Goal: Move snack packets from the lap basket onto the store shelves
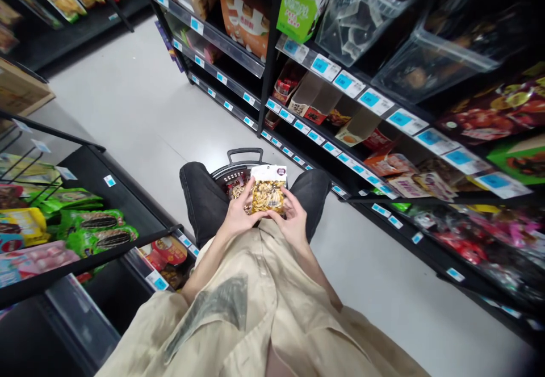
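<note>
A small snack packet (pixel 268 195) with a white top band and a yellow-brown front is held upright between both hands, over my lap. My left hand (pixel 240 211) grips its left edge and bottom corner. On the other side, my right hand (pixel 293 212) pinches the right edge, with the thumb along the bottom. Behind the packet is a dark shopping basket (pixel 214 177) with its handle raised, between my knees. Other packets (pixel 235 187) show inside it at the left; the packet and my hands hide much of the rest.
Shelves with price tags (pixel 336 79) run along the right, bearing clear bins (pixel 361 16), a green box (pixel 300 11) and bagged snacks. At the left, a low black rack holds green bags (pixel 100 232). Grey floor (pixel 140 99) stretches ahead, with a cardboard box (pixel 21 87) at far left.
</note>
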A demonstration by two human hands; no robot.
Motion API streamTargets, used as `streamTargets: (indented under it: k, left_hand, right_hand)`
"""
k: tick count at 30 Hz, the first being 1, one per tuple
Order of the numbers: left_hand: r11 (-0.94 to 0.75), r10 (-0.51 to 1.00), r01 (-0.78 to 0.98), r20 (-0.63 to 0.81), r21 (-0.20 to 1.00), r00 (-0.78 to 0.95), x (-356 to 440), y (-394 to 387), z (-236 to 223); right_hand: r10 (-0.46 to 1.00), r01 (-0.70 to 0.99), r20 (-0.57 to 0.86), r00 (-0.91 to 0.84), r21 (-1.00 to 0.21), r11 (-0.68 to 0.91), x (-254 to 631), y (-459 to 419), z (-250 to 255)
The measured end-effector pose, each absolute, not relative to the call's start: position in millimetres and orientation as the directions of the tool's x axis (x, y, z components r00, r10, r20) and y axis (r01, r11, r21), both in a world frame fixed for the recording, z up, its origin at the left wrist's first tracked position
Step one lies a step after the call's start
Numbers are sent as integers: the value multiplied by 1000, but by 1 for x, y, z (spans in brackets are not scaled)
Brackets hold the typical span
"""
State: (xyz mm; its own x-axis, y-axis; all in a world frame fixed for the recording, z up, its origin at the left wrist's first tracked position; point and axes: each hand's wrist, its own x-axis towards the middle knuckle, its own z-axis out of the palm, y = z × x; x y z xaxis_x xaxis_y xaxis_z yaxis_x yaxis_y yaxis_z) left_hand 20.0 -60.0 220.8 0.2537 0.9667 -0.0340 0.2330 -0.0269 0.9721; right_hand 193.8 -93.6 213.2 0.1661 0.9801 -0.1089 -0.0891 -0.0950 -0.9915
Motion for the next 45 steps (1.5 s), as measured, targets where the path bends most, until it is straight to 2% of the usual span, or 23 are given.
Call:
streamTargets:
  k: [6, 12, 22, 36, 43, 45]
  left_hand:
    - [-219, 965, 285, 164, 933, 203, 24, -65, 269]
    - [-310, 949, 337, 266, 889, 171, 21, -67, 281]
    - [-300, 952, 393, 245, 869, 186, 20, -68, 280]
    - [-278, 958, 378, 227, 883, 176, 20, -69, 277]
    - [-251, 966, 308, 218, 918, 139, 21, -66, 272]
    - [-231, 966, 264, 187, 936, 180, 22, -62, 273]
  right_hand:
    - [973, 55, 49, 226, -998, 38, 200, -103, 261]
    - [968, 81, 67, 242, -996, 49, 197, -107, 269]
    - [958, 231, 117, 263, -971, 56, 195, -107, 274]
    - [961, 265, 128, 243, -962, 61, 194, -106, 272]
    - [902, 420, 290, 319, -897, 139, 184, -103, 256]
    - [891, 461, 334, 308, -872, 168, 183, -101, 246]
